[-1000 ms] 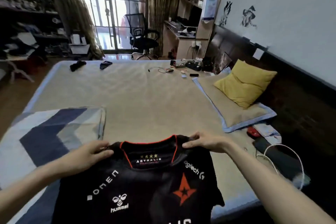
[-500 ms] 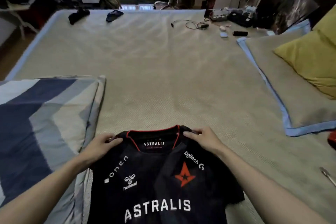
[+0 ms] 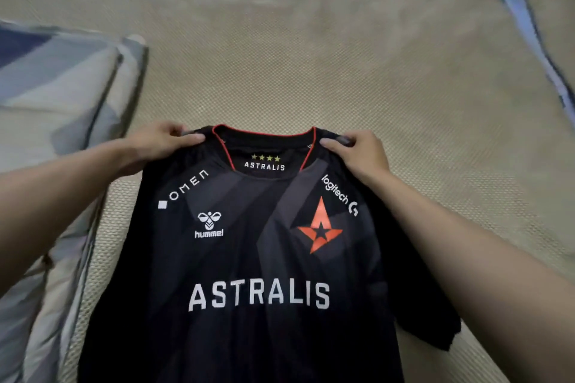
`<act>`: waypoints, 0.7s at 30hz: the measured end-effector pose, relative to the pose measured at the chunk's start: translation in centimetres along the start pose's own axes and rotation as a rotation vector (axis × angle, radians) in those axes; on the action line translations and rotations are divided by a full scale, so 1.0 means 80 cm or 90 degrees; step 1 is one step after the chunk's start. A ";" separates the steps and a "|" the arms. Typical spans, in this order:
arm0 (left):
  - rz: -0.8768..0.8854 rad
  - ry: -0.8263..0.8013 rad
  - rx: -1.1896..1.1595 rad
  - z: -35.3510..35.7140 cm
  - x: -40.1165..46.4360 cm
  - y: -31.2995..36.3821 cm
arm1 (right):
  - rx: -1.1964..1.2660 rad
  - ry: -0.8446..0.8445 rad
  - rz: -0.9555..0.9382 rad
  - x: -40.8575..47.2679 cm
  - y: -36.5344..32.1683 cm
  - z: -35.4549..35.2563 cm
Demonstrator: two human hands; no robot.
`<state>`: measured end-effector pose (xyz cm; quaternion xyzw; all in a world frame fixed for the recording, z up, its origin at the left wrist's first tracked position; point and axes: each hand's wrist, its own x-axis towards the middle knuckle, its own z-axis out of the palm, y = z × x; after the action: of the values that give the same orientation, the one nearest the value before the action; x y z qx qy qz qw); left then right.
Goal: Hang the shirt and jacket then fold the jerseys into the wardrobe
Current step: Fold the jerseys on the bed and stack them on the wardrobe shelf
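We pinch the black jersey (image 3: 261, 258) at its shoulders, left hand (image 3: 158, 141) and right hand (image 3: 357, 152) curled on the fabric, over the near bed (image 3: 311, 65). Since before, our view has dipped closer.

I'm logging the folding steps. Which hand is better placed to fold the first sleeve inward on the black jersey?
Probably the right hand: the sleeve on its side lies fully spread on the mat, while the left hand side overlaps the striped quilt. Both grip the black jersey shoulders.

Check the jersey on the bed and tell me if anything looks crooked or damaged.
Nothing stands out. The black jersey lies front up and fairly flat, both hands, left and right, gripping its shoulders. No tears or stains visible.
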<state>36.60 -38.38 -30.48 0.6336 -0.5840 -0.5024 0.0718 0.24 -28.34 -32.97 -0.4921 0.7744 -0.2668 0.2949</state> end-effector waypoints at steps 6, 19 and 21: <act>0.071 0.101 0.152 0.021 0.040 -0.002 | -0.070 -0.078 0.073 0.022 0.008 -0.014; 0.525 0.053 0.529 0.338 -0.106 0.062 | -0.068 -0.626 0.376 -0.055 0.098 -0.181; 0.486 0.056 0.536 0.374 -0.110 0.063 | -0.016 -0.475 0.347 -0.067 0.119 -0.194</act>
<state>13.30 -17.97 -36.71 0.3720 -0.9179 -0.1378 0.0137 -14.81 -17.97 -28.03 -0.3363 0.7199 0.0253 0.6067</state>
